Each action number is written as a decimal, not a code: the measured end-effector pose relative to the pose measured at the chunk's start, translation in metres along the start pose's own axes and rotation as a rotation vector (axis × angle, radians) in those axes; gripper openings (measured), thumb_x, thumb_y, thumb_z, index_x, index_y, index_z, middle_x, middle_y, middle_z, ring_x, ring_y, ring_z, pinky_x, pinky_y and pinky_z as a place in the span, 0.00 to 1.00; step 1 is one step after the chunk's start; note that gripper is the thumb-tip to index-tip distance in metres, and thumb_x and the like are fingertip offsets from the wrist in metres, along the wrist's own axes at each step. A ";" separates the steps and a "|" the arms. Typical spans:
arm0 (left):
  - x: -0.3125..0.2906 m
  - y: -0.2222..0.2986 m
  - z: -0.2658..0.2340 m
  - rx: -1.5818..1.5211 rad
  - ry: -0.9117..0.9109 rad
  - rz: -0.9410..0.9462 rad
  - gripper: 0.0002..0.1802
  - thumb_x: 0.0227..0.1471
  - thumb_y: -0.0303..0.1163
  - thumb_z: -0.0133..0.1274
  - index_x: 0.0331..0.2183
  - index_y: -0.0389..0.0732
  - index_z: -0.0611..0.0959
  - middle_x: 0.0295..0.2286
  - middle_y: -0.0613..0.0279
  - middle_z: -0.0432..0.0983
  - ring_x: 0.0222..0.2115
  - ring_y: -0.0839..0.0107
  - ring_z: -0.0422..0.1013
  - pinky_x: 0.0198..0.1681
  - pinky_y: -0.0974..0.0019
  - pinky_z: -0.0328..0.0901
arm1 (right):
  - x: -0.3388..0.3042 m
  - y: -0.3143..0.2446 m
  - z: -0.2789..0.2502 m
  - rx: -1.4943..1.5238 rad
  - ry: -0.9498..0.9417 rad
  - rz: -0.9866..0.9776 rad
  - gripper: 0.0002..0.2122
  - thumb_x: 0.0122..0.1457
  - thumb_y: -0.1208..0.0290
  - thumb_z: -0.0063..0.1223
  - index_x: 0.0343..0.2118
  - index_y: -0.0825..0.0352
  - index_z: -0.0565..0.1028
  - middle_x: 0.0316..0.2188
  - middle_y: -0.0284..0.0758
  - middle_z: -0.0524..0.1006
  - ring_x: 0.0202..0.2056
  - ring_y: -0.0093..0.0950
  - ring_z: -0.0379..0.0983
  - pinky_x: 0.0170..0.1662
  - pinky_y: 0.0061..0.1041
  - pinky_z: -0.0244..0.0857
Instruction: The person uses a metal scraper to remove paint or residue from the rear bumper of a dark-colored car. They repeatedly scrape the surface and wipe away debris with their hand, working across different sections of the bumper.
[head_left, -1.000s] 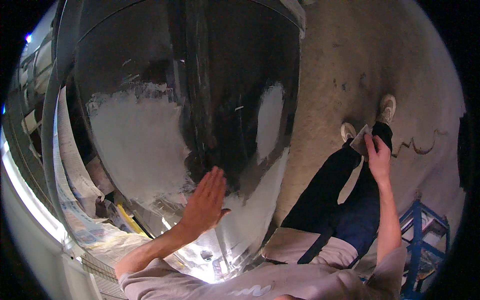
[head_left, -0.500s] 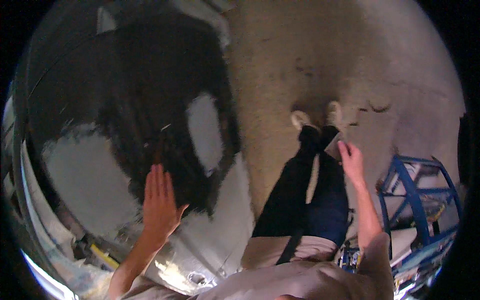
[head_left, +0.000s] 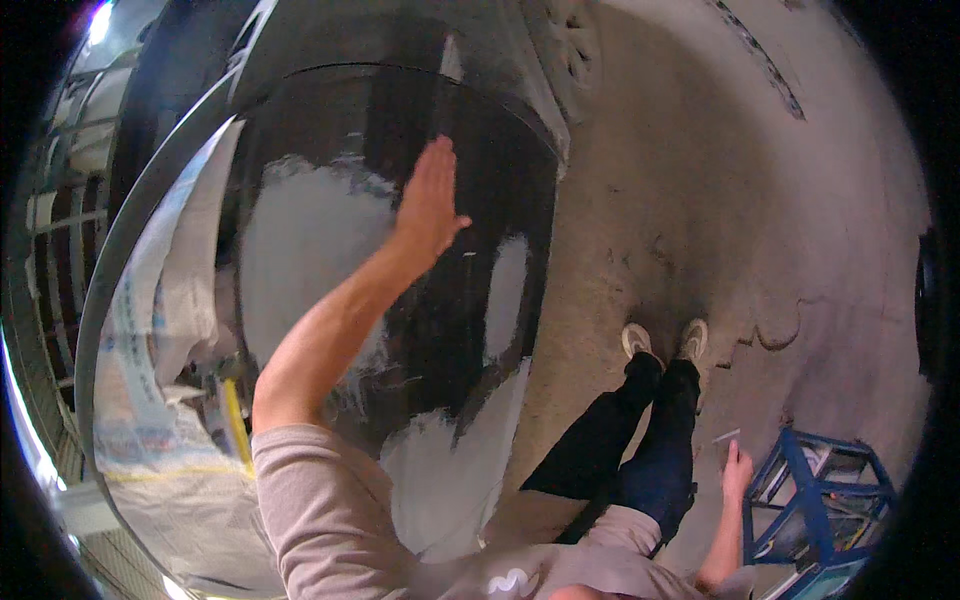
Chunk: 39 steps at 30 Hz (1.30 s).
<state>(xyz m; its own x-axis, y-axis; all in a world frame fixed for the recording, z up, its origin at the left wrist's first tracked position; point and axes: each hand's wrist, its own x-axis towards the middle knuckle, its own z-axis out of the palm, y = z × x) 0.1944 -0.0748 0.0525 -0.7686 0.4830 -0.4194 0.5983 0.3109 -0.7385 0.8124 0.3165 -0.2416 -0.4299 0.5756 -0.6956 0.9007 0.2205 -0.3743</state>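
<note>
My left hand [head_left: 430, 205] lies flat with its fingers stretched out on the dark car door panel [head_left: 490, 150]. Under and around that arm are light grey patches of filler or primer: a large patch [head_left: 310, 225] left of the hand, a narrow patch [head_left: 507, 295] to its right, and a pale area [head_left: 450, 470] nearer my body. Down by my right side, my right hand [head_left: 738, 470] is closed on a thin greyish piece of sandpaper [head_left: 727, 436], seen nearly edge-on and held clear of the panel.
Paper masking [head_left: 165, 400] covers the window area at the left, with a yellow strip [head_left: 236, 420] beside it. A blue metal frame cart [head_left: 820, 495] holding various items stands close to my right hand. My shoes [head_left: 640, 340] are on the concrete floor [head_left: 610, 210].
My left hand has moved farther up along the panel, arm reaching out. My view has shifted left, bringing in the masking. The sandpaper has turned edge-on in my right hand.
</note>
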 end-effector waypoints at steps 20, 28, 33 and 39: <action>-0.092 -0.110 -0.013 -0.158 0.298 -0.163 0.55 0.61 0.66 0.46 0.70 0.29 0.59 0.72 0.50 0.50 0.74 0.58 0.43 0.77 0.52 0.36 | -0.004 0.132 0.016 0.184 0.060 0.257 0.26 0.69 0.43 0.51 0.33 0.68 0.76 0.12 0.35 0.70 0.09 0.32 0.67 0.09 0.34 0.54; -0.198 -0.047 -0.010 -0.308 0.136 -0.087 0.55 0.61 0.66 0.47 0.70 0.29 0.59 0.73 0.50 0.49 0.74 0.57 0.43 0.77 0.53 0.36 | 0.025 0.046 -0.029 0.240 0.055 0.020 0.25 0.68 0.44 0.54 0.33 0.68 0.75 0.14 0.34 0.70 0.10 0.32 0.68 0.10 0.31 0.56; -0.182 -0.051 -0.008 -0.371 0.186 -0.131 0.57 0.59 0.65 0.50 0.69 0.27 0.58 0.72 0.48 0.49 0.74 0.56 0.42 0.77 0.53 0.36 | 0.036 -0.009 -0.048 0.077 0.026 0.085 0.26 0.68 0.45 0.55 0.31 0.70 0.74 0.15 0.35 0.72 0.11 0.32 0.70 0.11 0.32 0.57; -0.125 -0.053 -0.019 -0.309 0.225 -0.231 0.58 0.60 0.65 0.50 0.69 0.24 0.56 0.72 0.44 0.47 0.75 0.53 0.39 0.77 0.52 0.32 | 0.017 -0.061 -0.076 0.246 0.003 0.051 0.26 0.70 0.47 0.54 0.31 0.71 0.76 0.15 0.36 0.73 0.11 0.30 0.69 0.11 0.30 0.56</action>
<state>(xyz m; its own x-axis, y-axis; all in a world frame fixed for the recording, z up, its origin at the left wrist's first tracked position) 0.2629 -0.1361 0.1541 -0.8420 0.5277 -0.1120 0.4829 0.6449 -0.5923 0.7548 0.3730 -0.1842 -0.3838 0.5834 -0.7158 0.8788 -0.0074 -0.4772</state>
